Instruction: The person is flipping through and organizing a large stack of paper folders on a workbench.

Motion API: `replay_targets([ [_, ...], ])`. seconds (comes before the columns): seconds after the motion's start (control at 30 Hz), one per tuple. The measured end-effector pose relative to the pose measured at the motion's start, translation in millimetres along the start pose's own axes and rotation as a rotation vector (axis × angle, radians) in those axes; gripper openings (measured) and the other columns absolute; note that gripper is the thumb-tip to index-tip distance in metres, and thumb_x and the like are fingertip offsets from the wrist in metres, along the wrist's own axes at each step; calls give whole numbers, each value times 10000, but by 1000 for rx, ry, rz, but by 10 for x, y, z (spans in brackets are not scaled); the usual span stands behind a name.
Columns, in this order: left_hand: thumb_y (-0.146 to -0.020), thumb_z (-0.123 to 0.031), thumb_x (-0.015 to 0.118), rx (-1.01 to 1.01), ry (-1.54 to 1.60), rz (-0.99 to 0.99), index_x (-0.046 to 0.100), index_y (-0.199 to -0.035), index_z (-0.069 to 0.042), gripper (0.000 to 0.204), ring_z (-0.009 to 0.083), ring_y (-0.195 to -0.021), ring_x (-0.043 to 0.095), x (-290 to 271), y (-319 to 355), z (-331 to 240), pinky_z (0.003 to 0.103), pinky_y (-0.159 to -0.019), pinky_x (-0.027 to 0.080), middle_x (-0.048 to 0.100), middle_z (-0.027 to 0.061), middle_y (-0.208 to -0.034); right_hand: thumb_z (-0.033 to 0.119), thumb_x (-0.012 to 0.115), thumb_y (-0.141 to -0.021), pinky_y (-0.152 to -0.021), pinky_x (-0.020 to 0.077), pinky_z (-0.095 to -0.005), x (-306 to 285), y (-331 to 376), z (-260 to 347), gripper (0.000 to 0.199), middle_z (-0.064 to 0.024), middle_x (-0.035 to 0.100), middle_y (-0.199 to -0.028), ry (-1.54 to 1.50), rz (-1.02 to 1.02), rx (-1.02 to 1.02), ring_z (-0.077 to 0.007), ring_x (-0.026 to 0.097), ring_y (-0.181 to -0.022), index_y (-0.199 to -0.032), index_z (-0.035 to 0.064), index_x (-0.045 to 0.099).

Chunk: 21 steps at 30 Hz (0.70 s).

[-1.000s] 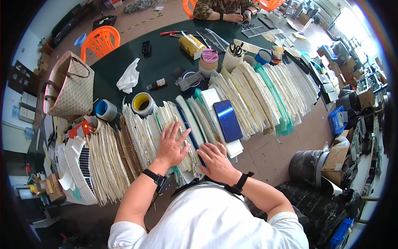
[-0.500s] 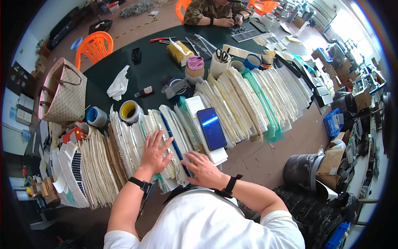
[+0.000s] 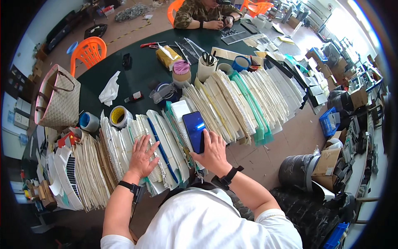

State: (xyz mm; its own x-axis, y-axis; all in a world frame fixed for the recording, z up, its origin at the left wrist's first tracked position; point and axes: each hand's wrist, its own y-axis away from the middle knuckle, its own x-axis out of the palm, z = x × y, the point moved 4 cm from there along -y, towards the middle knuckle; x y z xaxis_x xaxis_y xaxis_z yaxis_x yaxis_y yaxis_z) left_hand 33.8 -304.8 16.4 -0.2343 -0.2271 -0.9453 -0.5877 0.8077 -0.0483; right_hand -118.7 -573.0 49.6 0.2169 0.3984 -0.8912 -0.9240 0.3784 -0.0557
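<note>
My left hand (image 3: pixel 143 159) lies on a row of white booklets (image 3: pixel 136 129), fingers spread. Some booklets have comb or coil edges, and a dark blue strip (image 3: pixel 159 145) runs beside this hand. My right hand (image 3: pixel 214 154) is at the lower right edge of a dark-screened phone (image 3: pixel 193 130). Its fingers are stretched out, with the forefinger touching the phone and the thumb by the bottom end. The phone rests on a white spiral notebook (image 3: pixel 179 108), mostly hidden by it. Right of the hand stands a thick row of cream paper bundles (image 3: pixel 219 97) with green sheets (image 3: pixel 251 103).
Behind the bundles on the dark green table (image 3: pixel 145 74) are tape rolls (image 3: pixel 121 116), a cup with scissors (image 3: pixel 206 68) and a yellow packet (image 3: pixel 168 57). A handbag (image 3: pixel 60 97) stands at left. Across the table, a person in camouflage sleeves (image 3: pixel 188 18) works at small parts.
My right hand has moved right, from the booklets near my left hand to the phone's edge. My left hand stays spread on the booklets. The whole view has shifted slightly.
</note>
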Motion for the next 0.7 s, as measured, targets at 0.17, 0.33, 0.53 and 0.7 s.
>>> replay_targets([
  [0.17, -1003, -506, 578, 8, -11, -1, 531, -1599, -291, 636, 379, -1606, 312, -1, -5, 2, 562, -1333, 146, 362, 176, -1724, 458, 889, -754, -1149, 390, -522, 94, -19, -98, 1136, -255, 498, -1486, -55, 34, 77, -422, 490, -1331, -1613, -52, 348],
  [0.33, -985, -452, 595, -17, -1, 29, 540, -1597, -261, 644, 394, -1608, 301, -19, -7, -14, 567, -1334, 138, 347, 188, -1731, 413, 877, -749, -1171, 391, -494, -25, -83, -171, 1179, -285, 541, -1423, -161, 25, 77, -438, 494, -1317, -1622, -112, 285],
  [0.53, -982, -468, 596, -13, -9, 36, 530, -1604, -267, 657, 394, -1606, 306, -8, -21, -13, 565, -1334, 138, 349, 184, -1732, 395, 874, -745, -1184, 401, -461, -275, -154, -286, 1235, -318, 596, -1342, -199, 218, 158, -461, 510, -1302, -1636, -151, 215],
  [0.7, -1011, -553, 558, 2, -20, 29, 510, -1618, -275, 669, 391, -1614, 293, 66, -24, 26, 586, -1331, 125, 346, 180, -1735, 387, 875, -759, -1220, 376, -442, -254, -60, -588, 1230, -302, 589, -1426, -564, 175, 231, -467, 496, -1373, -1656, -124, 208],
])
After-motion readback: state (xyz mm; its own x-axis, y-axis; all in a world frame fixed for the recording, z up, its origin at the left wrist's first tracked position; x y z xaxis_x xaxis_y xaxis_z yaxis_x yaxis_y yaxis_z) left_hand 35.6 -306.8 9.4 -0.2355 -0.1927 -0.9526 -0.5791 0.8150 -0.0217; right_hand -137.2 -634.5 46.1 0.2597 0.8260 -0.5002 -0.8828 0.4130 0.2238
